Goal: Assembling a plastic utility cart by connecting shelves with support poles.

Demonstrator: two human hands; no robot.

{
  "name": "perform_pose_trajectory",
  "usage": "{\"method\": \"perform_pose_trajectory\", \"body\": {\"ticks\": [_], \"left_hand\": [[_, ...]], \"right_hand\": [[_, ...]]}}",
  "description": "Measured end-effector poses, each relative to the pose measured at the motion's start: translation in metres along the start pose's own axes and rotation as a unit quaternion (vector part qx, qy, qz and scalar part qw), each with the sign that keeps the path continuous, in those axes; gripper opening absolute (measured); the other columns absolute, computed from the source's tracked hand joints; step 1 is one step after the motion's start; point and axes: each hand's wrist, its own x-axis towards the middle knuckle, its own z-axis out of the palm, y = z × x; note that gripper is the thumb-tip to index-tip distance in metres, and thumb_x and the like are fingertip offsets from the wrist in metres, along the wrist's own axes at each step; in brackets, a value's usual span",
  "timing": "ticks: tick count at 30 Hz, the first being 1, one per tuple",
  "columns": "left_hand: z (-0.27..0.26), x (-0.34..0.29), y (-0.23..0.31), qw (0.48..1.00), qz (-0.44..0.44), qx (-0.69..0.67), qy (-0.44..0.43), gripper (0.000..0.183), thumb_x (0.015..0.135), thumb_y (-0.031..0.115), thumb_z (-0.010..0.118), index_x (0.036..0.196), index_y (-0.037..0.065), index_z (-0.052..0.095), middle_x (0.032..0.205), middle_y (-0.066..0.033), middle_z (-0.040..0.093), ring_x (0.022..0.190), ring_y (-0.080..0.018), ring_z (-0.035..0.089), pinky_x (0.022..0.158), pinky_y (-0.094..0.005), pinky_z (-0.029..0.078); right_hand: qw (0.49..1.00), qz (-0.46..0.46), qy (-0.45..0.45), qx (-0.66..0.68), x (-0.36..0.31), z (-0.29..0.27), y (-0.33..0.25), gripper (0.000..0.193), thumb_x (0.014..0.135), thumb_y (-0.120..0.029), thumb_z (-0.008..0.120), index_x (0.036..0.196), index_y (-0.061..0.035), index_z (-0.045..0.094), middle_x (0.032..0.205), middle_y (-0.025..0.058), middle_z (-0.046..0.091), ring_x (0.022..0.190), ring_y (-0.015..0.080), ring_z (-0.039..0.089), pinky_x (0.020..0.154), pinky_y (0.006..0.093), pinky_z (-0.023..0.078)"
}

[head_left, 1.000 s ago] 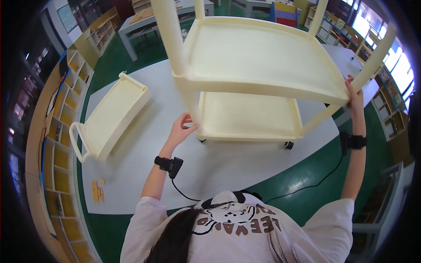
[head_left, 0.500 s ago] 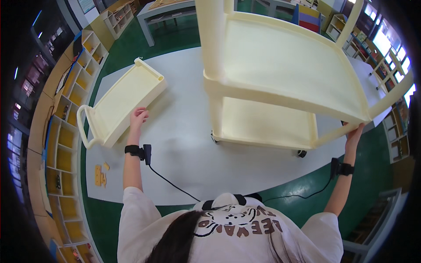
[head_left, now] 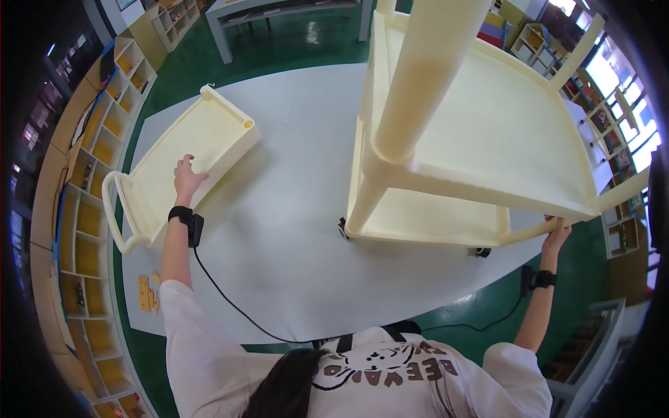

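Note:
On the right of the table stands a cream plastic trolley (head_left: 516,132) with two tray shelves, thick round posts and small black castors. My right hand (head_left: 555,235) is closed around its post, just under the right corner of the upper shelf. A loose cream tray (head_left: 202,132) with a loop handle at its near left end lies on the left. Over that tray's near right side is my left hand (head_left: 188,177), fingers apart and slightly curled, holding nothing. Whether its fingertips touch the tray, I cannot tell.
The white table (head_left: 293,209) has small orange-yellow parts (head_left: 146,294) at its left edge. Black cables run from both wristbands. Low shelving (head_left: 87,265) lines the left side, and another table (head_left: 279,10) stands beyond on the green floor. A grey frame (head_left: 592,355) is at the lower right.
My left hand has moved left and away from me, over the loose tray, and its fingers have spread. The trolley appears shifted right and turned, with my right hand still on it.

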Motion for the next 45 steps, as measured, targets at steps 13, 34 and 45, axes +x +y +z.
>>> {"method": "perform_pose_trajectory", "body": {"ticks": [13, 34, 45], "left_hand": [[0.051, -0.008, -0.013, 0.969, 0.146, 0.194, 0.039, 0.052, 0.055, 0.031, 0.073, 0.089, 0.008, 0.042, 0.080, -0.0064, 0.050, 0.075, -0.0205, 0.054, 0.057, -0.0338, 0.044], [0.034, -0.021, -0.016, 0.964, 0.143, 0.161, 0.155, 0.051, 0.056, 0.052, 0.065, 0.063, 0.005, 0.045, 0.055, -0.0088, 0.053, 0.051, -0.0238, 0.055, 0.046, -0.0309, 0.045], [-0.013, -0.035, 0.022, 0.974, 0.156, 0.089, 0.136, 0.055, 0.055, 0.051, 0.067, 0.057, 0.003, 0.042, 0.051, -0.0117, 0.050, 0.048, -0.0273, 0.052, 0.043, -0.0319, 0.041]], "right_hand": [[0.985, -0.005, 0.163, -0.057, -0.003, 0.003, 0.019, 0.023, 0.079, -0.017, 0.046, 0.084, 0.0046, 0.050, 0.078, 0.0092, 0.054, 0.066, 0.0181, 0.051, 0.057, 0.0296, 0.041], [0.978, -0.037, 0.204, -0.024, -0.012, 0.022, 0.015, 0.018, 0.079, -0.013, 0.045, 0.076, 0.0041, 0.050, 0.071, 0.0086, 0.053, 0.056, 0.0172, 0.049, 0.049, 0.0297, 0.040], [0.978, -0.011, 0.208, 0.002, -0.018, 0.035, -0.005, 0.016, 0.075, -0.005, 0.045, 0.060, -0.0007, 0.045, 0.050, 0.0058, 0.043, 0.043, 0.0124, 0.038, 0.041, 0.0238, 0.028]]}}
